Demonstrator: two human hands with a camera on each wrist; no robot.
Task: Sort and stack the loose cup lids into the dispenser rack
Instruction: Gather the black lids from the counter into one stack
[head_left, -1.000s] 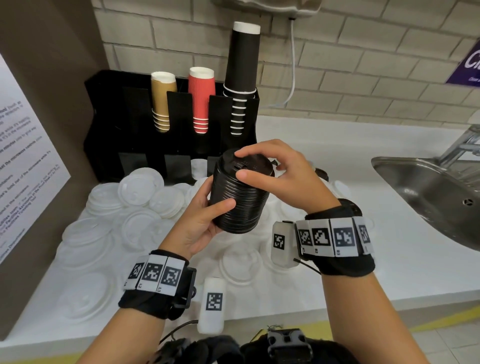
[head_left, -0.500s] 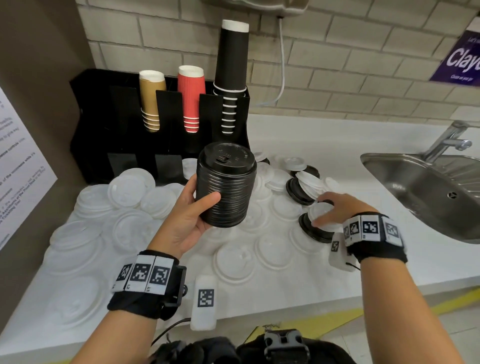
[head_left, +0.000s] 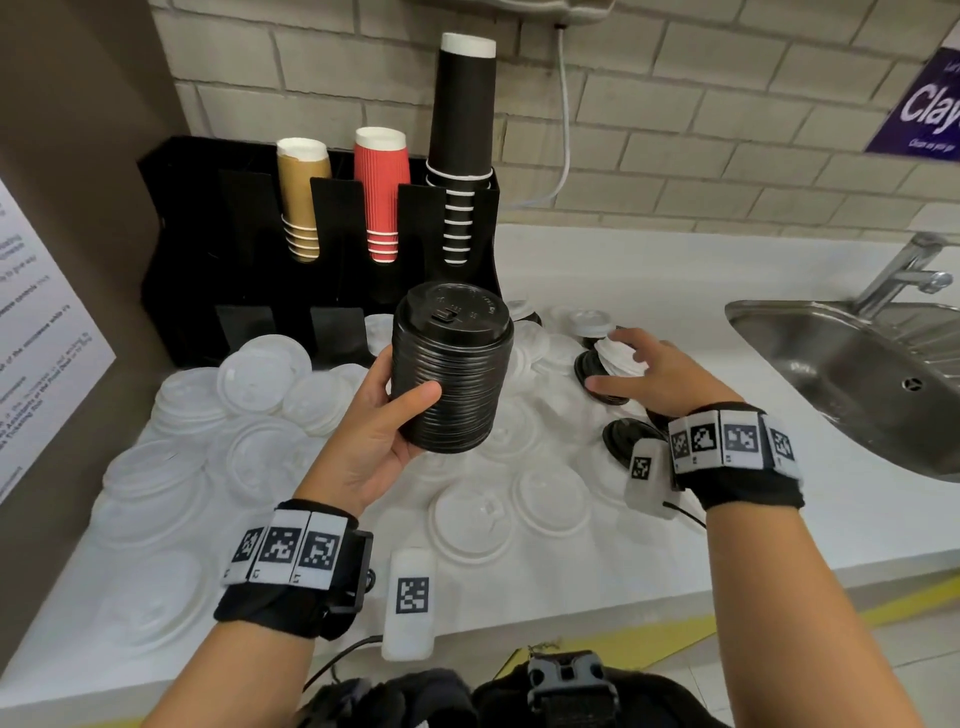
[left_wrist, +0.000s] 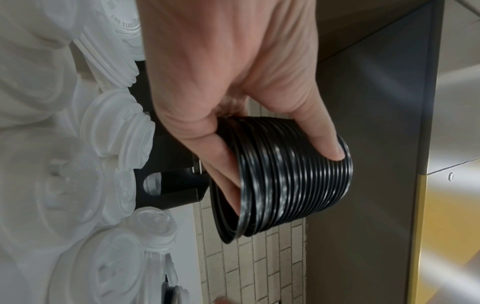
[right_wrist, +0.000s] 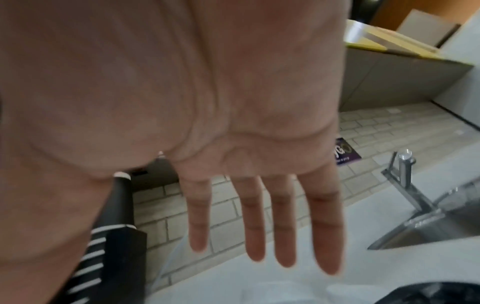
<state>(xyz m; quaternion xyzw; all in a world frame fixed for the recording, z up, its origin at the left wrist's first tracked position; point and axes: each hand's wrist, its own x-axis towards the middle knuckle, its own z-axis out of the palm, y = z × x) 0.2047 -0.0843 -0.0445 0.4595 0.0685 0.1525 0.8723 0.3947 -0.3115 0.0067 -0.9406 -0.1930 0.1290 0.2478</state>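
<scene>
Gripping from the head view, the left hand (head_left: 374, 436) wraps a tall stack of black plastic cup lids (head_left: 451, 371), held above the white surface (head_left: 649, 270) before the black dispenser rack (head_left: 208, 260). Loose white plastic lids (head_left: 472, 519) lie scattered below; the right hand (head_left: 660, 379) hovers flat, fingers spread, over black lids (head_left: 597, 374).

Left wrist: thumb (left_wrist: 322, 142) and fingers curl round the stack.

Right wrist: straight fingers (right_wrist: 254, 222) hold nothing.
</scene>
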